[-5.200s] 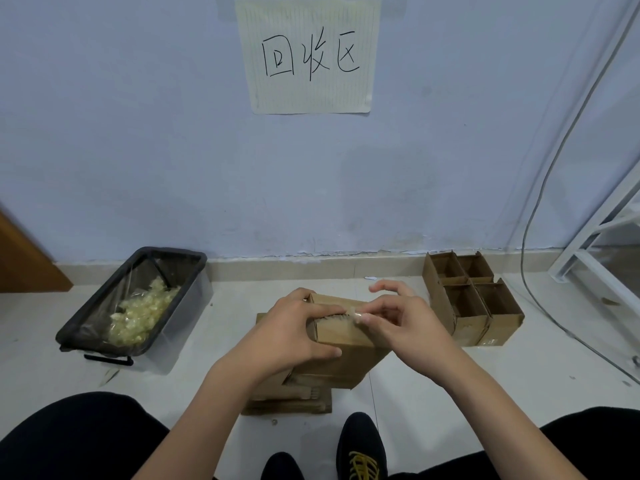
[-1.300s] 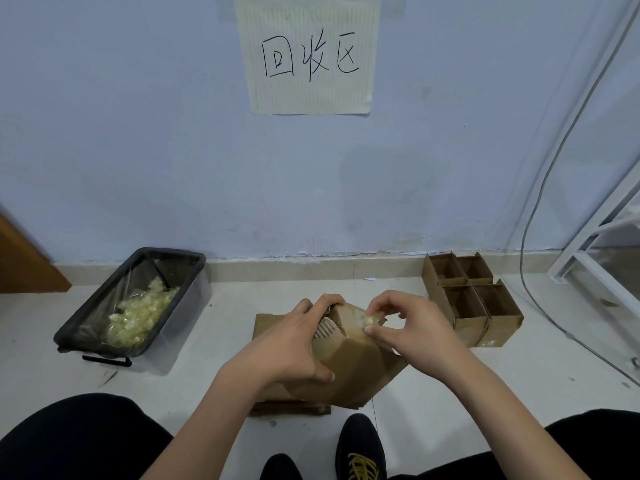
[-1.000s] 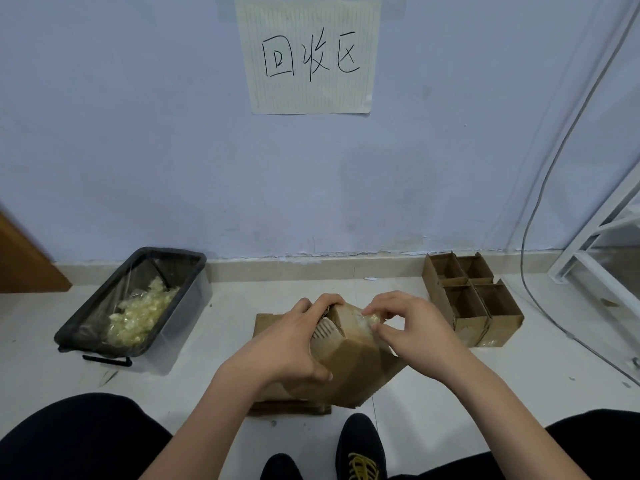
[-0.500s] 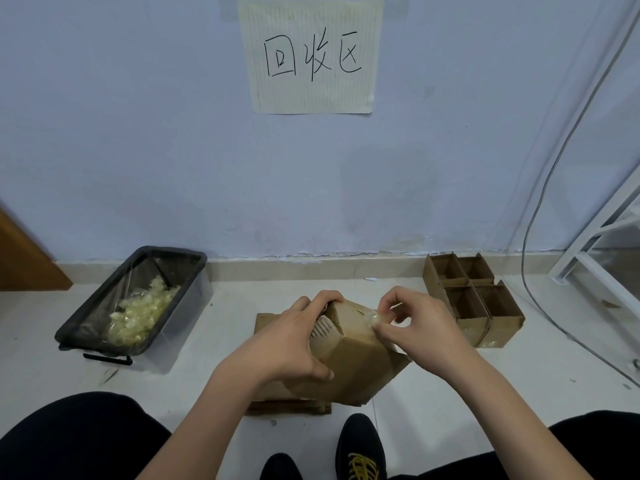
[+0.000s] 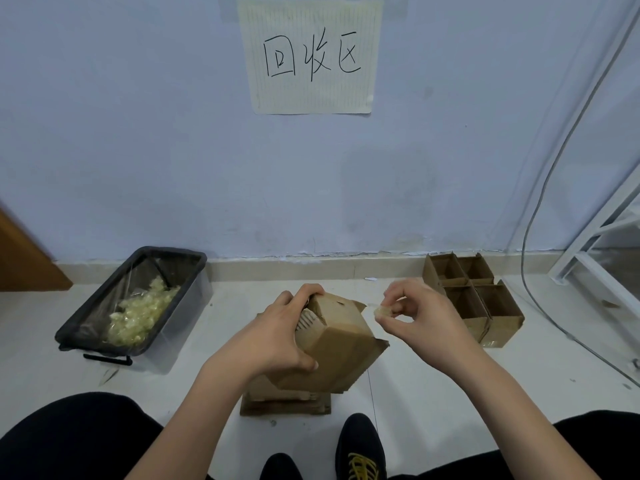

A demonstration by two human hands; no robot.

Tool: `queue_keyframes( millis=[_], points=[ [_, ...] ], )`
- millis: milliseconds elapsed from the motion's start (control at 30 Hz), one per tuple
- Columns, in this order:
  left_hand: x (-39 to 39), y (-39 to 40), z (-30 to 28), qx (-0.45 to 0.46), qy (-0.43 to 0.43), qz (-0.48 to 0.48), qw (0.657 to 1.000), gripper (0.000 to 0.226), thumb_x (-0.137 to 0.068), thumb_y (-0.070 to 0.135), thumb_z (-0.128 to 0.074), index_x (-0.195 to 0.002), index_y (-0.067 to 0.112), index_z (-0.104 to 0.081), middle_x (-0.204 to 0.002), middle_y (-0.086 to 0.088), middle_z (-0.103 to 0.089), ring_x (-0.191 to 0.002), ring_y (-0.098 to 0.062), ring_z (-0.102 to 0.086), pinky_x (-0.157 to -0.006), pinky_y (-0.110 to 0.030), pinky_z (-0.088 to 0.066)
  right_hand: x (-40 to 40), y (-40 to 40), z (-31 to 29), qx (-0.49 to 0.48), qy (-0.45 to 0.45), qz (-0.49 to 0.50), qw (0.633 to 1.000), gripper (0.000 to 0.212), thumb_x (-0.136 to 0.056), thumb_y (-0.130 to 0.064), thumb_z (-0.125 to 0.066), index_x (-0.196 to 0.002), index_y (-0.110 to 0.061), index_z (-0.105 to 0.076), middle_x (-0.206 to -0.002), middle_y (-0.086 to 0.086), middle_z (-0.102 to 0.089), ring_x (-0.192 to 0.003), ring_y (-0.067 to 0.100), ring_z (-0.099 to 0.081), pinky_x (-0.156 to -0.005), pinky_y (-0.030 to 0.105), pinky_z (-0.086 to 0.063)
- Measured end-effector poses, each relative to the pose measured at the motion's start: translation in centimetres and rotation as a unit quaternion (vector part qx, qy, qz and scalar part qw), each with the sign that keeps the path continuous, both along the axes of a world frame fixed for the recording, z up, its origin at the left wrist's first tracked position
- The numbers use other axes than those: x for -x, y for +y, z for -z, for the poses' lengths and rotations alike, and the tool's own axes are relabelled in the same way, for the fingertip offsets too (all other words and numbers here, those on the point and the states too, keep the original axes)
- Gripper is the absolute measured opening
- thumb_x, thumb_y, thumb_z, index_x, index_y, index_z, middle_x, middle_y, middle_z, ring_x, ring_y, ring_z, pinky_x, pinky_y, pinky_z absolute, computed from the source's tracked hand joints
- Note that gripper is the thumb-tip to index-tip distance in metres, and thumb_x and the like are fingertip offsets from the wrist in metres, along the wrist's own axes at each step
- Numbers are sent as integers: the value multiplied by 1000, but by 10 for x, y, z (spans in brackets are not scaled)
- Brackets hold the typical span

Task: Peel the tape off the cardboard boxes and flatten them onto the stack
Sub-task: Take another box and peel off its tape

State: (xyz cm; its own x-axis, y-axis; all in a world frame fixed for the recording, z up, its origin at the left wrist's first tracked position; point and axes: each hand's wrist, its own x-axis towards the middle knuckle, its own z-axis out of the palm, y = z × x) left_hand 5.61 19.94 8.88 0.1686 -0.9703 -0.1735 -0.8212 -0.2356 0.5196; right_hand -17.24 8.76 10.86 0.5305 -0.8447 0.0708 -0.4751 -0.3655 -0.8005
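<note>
bin (image 5: 194, 271) left by wall, stack (image 5: 284, 405) centre under held box (image 5: 341, 351), divider boxes (image 5: 485, 306) right

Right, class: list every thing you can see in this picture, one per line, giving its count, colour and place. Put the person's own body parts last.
cardboard box: one, brown, held up over the stack, centre
tape wad: one, pale yellowish, just right of the box
flattened stack: one pile, brown, on the floor under the box
bin: one, black-lined, floor at left, holding pale tape scraps
open boxes: four, brown, grouped by the wall at right
paper sign: one, cream with black writing, on the wall
cable: one, grey, hanging at right
white frame: one, far right
wooden panel: one, brown, far left
shoes: two, black, bottom centre
left hand: grips the box
right hand: pinches the tape wad
</note>
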Motion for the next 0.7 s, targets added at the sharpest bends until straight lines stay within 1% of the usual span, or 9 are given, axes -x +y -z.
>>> queue_keyframes(
  millis=[100, 200, 333, 433, 467, 533, 567, 633, 700],
  points=[
    [-1, -1, -4, 8, 2, -5, 1000, 103, -63, 40, -88, -136, 58, -18, -122, 11, -42, -110, -17, -50, -87, -34, -53, -3, 4, -1, -43, -40, 9, 998, 16, -83, -19, -78, -89, -30, -68, -81, -4, -71, -72, 5, -66, -60, 13, -48],
    [-6, -1, -10, 16, 1, -19, 1000, 103, -64, 40, -88, -138, 56, -19, -123, 10, -42, -110, -17, -50, -84, -32, -50, -6, 8, 0, -48, -64, -12, 997, 40, -82, -18, -76, -110, -45, -62, -87, -9, -70, -77, 8, -65, -72, 16, -52],
    [-18, 5, -23, 27, 4, -62, 998, 102, -63, 38, -89, -136, 55, -20, -121, 8, -44, -109, -19, -51, -82, -31, -45, -17, 12, -6, -36, -43, -13, 998, 6, -83, -31, -80, -83, -34, -75, -88, -19, -73, -83, 1, -63, -75, 19, -50],
    [-32, 9, -42, 40, 11, -92, 995, 102, -63, 35, -90, -137, 53, -22, -120, 5, -44, -105, -21, -51, -82, -31, -44, -29, 17, -12, -80, -80, -21, 993, 10, -84, -23, -79, -77, -30, -77, -82, -9, -72, -69, 9, -62, -62, 17, -44],
    [-40, 11, -50, 50, 12, -106, 993, 102, -64, 34, -90, -138, 51, -23, -120, 3, -44, -105, -22, -52, -83, -31, -44, -36, 19, -15, -80, -86, -19, 993, 11, -83, -20, -80, -76, -29, -77, -89, -9, -69, -68, 11, -64, -63, 17, -45],
    [-59, 17, -68, 75, 10, -145, 987, 101, -64, 32, -91, -139, 48, -25, -118, 0, -45, -104, -24, -53, -88, -36, -49, -56, 19, -21, -76, -89, -17, 993, 10, -80, -16, -82, -81, -25, -78, -110, -9, -55, -73, 14, -70, -70, 14, -48],
    [-70, 21, -77, 88, 11, -169, 982, 100, -64, 33, -91, -138, 47, -26, -118, -1, -45, -105, -26, -54, -91, -40, -51, -69, 20, -24, -78, -94, -24, 992, 11, -80, -16, -82, -83, -25, -77, -113, -8, -52, -74, 14, -71, -69, 12, -48],
    [-94, 30, -89, 110, 9, -221, 969, 99, -64, 33, -91, -138, 47, -27, -117, -4, -46, -105, -30, -56, -95, -44, -51, -101, 24, -32, -73, -108, -53, 990, 17, -81, -16, -79, -91, -29, -76, -107, -5, -57, -73, 11, -69, -60, 11, -45],
    [-121, 40, -95, 132, -1, -276, 952, 99, -65, 32, -91, -140, 44, -27, -118, -6, -45, -106, -34, -57, -95, -42, -50, -136, 32, -41, -71, -123, -88, 986, 40, -83, -14, -74, -111, -41, -70, -100, -5, -61, -70, 12, -64, -55, 13, -42]
  ],
)
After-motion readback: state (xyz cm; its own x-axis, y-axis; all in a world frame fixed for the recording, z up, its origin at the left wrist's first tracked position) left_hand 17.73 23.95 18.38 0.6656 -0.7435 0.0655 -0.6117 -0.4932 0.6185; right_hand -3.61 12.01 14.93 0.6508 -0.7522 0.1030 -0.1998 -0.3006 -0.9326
